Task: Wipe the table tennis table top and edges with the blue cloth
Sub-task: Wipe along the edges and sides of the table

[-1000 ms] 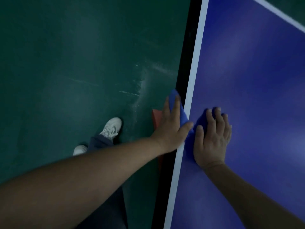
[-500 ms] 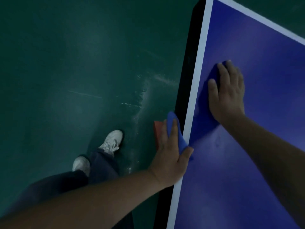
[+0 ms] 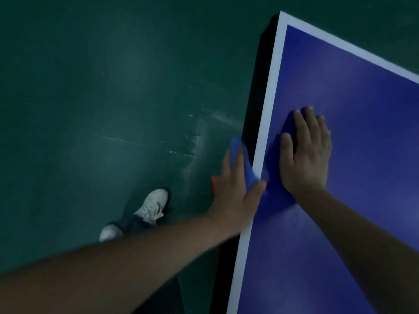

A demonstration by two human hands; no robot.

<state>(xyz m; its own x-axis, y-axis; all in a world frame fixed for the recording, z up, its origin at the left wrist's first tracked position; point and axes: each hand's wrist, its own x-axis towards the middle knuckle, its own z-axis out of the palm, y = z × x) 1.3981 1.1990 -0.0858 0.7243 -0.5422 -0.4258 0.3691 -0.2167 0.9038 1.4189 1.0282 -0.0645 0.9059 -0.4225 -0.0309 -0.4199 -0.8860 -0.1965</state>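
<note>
The blue table tennis table with its white border line fills the right side. A blue cloth is draped over its left side edge. My left hand presses the cloth against the dark side edge with straight fingers, thumb lying over the border. My right hand lies flat on the table top close to the border, pressing the darker part of the cloth that spreads under it. Both hands sit side by side across the edge.
The table's far left corner is in view. Dark green floor with pale scuff marks lies to the left. My white shoes stand near the table. Something orange-red shows under the table behind my left hand.
My right hand slid out along the table top with the cloth, then back toward me beside the left hand. The left hand stayed on the side edge, shifting slightly forward.
</note>
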